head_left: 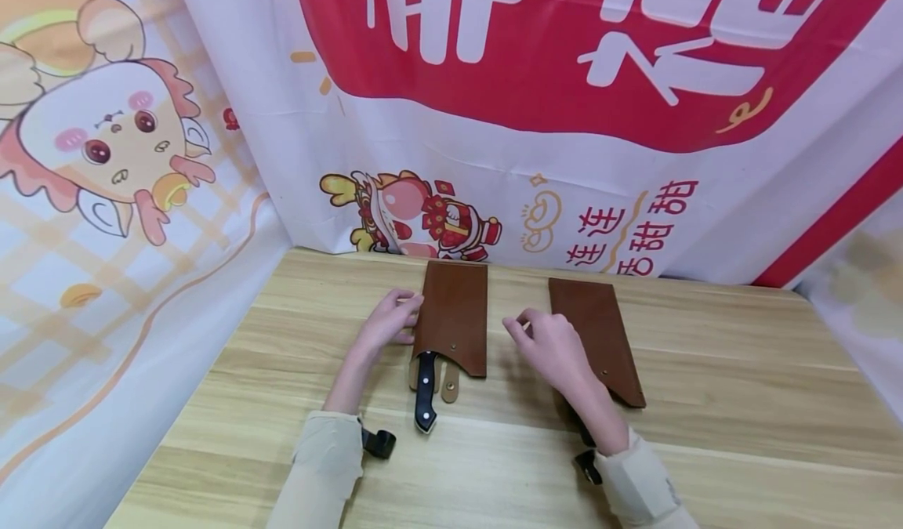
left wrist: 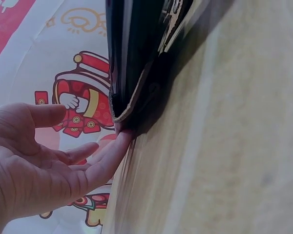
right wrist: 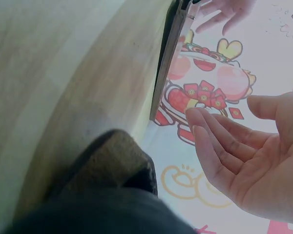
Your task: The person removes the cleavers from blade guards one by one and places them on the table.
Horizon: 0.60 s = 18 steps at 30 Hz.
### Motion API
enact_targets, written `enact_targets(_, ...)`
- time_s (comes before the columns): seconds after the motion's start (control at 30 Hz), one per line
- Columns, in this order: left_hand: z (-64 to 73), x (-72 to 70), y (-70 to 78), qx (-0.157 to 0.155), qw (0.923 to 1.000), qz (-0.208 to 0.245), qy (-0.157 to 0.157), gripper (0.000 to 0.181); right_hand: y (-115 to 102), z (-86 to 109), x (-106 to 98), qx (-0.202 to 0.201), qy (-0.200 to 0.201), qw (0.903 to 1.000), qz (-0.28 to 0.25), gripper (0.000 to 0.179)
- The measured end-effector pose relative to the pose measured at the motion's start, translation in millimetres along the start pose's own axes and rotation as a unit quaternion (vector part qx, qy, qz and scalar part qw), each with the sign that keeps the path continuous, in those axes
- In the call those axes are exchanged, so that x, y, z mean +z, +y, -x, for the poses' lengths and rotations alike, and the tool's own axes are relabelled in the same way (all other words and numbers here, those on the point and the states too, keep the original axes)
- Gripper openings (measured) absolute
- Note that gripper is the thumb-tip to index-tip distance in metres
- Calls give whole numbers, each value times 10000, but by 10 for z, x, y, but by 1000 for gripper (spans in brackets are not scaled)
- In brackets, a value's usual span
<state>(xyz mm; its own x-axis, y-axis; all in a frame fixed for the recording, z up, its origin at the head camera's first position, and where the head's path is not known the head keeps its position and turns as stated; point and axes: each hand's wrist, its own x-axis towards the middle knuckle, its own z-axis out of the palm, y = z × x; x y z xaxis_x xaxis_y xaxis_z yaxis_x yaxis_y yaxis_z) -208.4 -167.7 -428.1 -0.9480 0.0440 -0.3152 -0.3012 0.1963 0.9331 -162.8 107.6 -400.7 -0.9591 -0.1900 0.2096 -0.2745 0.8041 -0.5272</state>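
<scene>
Two brown leather knife sheaths lie on the wooden table. From the left sheath [head_left: 455, 309] a knife's black riveted handle [head_left: 426, 396] sticks out toward me, beside a loose snap strap [head_left: 451, 384]. My left hand [head_left: 386, 321] is at this sheath's left edge; in the left wrist view its fingertips [left wrist: 122, 139] touch the lower edge, fingers relaxed. My right hand [head_left: 553, 349] hovers between the sheaths, over the left side of the right sheath [head_left: 596, 329], holding nothing. A dark handle at that sheath's near end is mostly hidden under my right forearm.
The light wooden table [head_left: 748, 403] ends at the back against a white and red printed cloth [head_left: 508, 161]. Another printed cloth [head_left: 233, 294] hangs along the left side. Black wrist-camera mounts [head_left: 378, 443] sit at both cuffs.
</scene>
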Motion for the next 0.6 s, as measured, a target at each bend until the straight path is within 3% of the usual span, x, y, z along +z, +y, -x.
enact_targets(0.6, -3, 6, -8, -21, 10000, -76, 4, 52, -104, 5, 124, 43, -251, 9997, 42, 30)
